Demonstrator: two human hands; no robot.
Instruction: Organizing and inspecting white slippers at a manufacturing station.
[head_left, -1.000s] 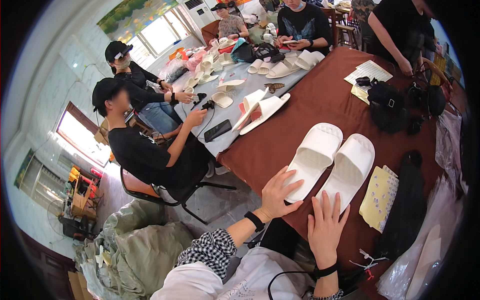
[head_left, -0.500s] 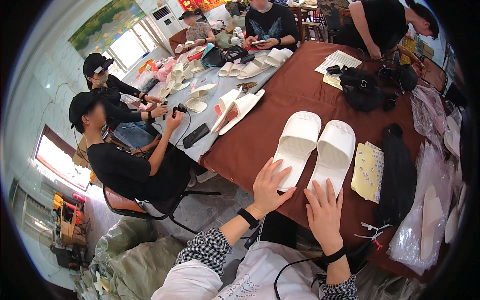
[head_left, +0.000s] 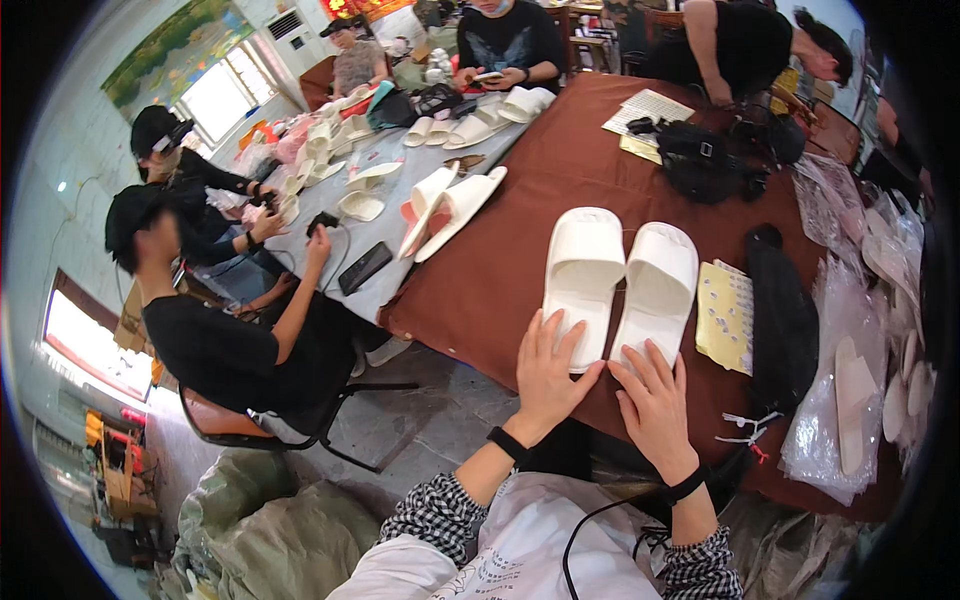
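Observation:
Two white open-toe slippers lie side by side on the brown tablecloth (head_left: pixel 480 290), toe straps away from me. On the heel part of the left slipper (head_left: pixel 584 245) rest the fingers of my left hand (head_left: pixel 548 380), spread and lying flat. My right hand (head_left: pixel 655 400) touches the heel end of the right slipper (head_left: pixel 664 262) with outstretched fingers. Neither hand is gripping; both are open. A narrow gap runs between the slippers, smaller at the heels. Yellow sticker sheets (head_left: pixel 722 320) lie just right of the pair.
Another pair of white slippers (head_left: pixel 462 212) leans together farther left. A black pouch-like item (head_left: pixel 782 310) and clear plastic bags (head_left: pixel 835 400) lie at right. Black gear (head_left: pixel 705 165) sits farther back. A seated person (head_left: pixel 205 320) and other people are around the tables.
The whole view has shifted, so the scene sits farther left and higher. The left slipper's heel end has swung slightly right, closer to the other slipper. Both hands stay on the slippers.

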